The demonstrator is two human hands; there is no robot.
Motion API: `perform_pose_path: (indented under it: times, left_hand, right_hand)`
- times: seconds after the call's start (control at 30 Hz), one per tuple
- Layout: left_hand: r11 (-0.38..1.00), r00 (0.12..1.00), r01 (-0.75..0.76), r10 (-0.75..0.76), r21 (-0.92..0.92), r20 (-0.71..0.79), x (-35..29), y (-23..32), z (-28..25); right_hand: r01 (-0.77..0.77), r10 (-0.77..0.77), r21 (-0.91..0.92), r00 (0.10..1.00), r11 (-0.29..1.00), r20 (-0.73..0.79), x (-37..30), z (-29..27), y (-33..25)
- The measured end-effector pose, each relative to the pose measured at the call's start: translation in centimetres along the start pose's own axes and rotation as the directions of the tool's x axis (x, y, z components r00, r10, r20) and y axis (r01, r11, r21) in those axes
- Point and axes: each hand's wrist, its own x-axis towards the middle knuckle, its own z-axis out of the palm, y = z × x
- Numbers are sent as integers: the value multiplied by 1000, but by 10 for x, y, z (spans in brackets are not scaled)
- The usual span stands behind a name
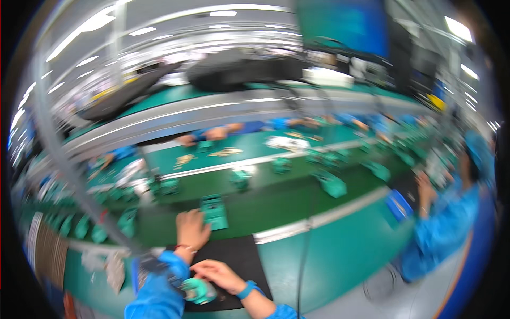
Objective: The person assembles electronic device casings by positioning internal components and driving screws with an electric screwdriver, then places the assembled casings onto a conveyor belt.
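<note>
Reaching forward, my left hand (192, 229) lies over the near edge of the dark green belt, its fingers stretched out and apart. It is right beside a teal plastic housing (213, 211), at the housing's left edge; blur hides whether they touch. Closer to me, my right hand (220, 275) hovers over a black mat (241, 260) with its fingers extended to the left and nothing visible in them. Just below those fingers, partly behind my left sleeve, rests another teal housing (199, 291) with a pale part showing.
Several teal housings (332, 183) lie along the belt (271, 199). A grey pole (79, 175) slants down at left, and a dark cable (304, 260) hangs at centre. Clear plastic bags (114, 271) lie at left. A co-worker (443, 228) in blue sits at right beside a blue tray (398, 205).
</note>
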Motion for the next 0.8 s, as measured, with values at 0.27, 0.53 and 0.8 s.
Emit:
perform_pose_path:
  times: [0.27, 0.53, 0.8]
  left_hand:
    - [986, 987, -112, 125, 122, -104, -24, -26, 21]
    - [986, 988, -126, 135, 112, -76, -29, -34, 42]
    - [972, 964, -190, 212, 137, -161, -22, -19, 17]
  right_hand:
    - [46, -39, 7, 918, 999, -395, 5, 4, 14]
    - [64, -76, -43, 904, 997, -422, 7, 2, 15]
    - [100, -47, 94, 890, 991, -454, 10, -8, 15]
